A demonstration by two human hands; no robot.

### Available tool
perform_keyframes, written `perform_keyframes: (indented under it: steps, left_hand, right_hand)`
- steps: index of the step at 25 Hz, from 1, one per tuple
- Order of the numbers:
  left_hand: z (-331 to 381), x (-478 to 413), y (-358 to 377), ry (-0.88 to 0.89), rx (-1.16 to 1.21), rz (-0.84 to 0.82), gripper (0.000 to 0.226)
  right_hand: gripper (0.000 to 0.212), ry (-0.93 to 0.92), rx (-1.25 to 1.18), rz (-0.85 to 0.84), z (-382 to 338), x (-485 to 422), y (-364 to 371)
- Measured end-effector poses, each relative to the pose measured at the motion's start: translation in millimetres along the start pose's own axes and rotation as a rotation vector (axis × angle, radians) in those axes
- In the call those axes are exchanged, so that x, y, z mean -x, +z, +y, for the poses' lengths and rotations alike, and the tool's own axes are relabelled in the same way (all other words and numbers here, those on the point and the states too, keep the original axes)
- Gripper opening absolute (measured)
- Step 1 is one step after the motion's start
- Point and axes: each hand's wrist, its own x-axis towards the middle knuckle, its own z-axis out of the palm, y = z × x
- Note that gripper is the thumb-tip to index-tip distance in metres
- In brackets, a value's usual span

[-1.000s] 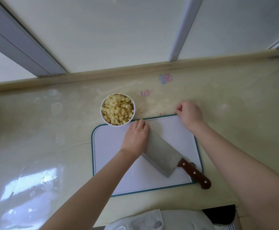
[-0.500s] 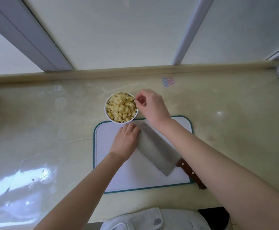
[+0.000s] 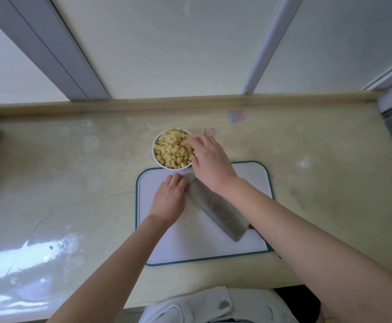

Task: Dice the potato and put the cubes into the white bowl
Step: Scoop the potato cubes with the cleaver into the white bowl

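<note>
Potato cubes [image 3: 170, 150]: all in white bowl [image 3: 178, 167], heaped to the rim. No cubes seen on board.
Bowl: on counter [image 3: 73, 183], just beyond board's far left corner, touching or nearly touching its edge.
Right hand [image 3: 210, 160]: over bowl's right side, palm down. Fingers [image 3: 187, 142] loosely bent, tips on the cubes; thumb apart from fingers, near the rim. Grips nothing visible.
Left hand [image 3: 169, 199]: flat on board [image 3: 190, 243], palm down, fingers straight and together, their right edge against the cleaver blade.
Cleaver [image 3: 216, 212]: lies flat on board, diagonal, blade tip toward bowl. Handle mostly hidden under right forearm.
Board: white with teal rim, at counter's near edge.
</note>
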Motion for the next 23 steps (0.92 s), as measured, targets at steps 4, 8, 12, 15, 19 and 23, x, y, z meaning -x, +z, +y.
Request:
perform_keyframes:
  steps: [4,8,12,15,19,23]
  left_hand:
    - [2.3,3.1,2.2,-0.034,-0.013,-0.038,0.025]
    - [9.7,9.1,4.5,-0.072,-0.028,-0.063,0.029]
    - [15.5,12.5,6.9,-0.101,-0.040,-0.074,0.035]
    - [20.2,19.2,7.1,-0.133,-0.019,-0.079,0.039]
    - [14.2,40.8,8.2,-0.255,-0.025,-0.051,0.045]
    - [9.1,62.4,15.4,-0.372,0.075,0.017,0.046]
  right_hand:
    - [0.027,0.190,0.018,0.080,31.4,69.0,3.1]
    - [0.035,0.335,0.119,-0.089,64.4,144.4,10.4]
    - [0.041,0.449,0.150,-0.225,77.6,191.9,10.4]
    - [0.037,0.492,0.111,-0.298,79.9,195.8,4.3]
    - [0.025,0.618,-0.116,-0.252,74.2,197.9,-12.2]
    - [0.016,0.707,-0.301,0.061,81.1,206.1,-24.6]
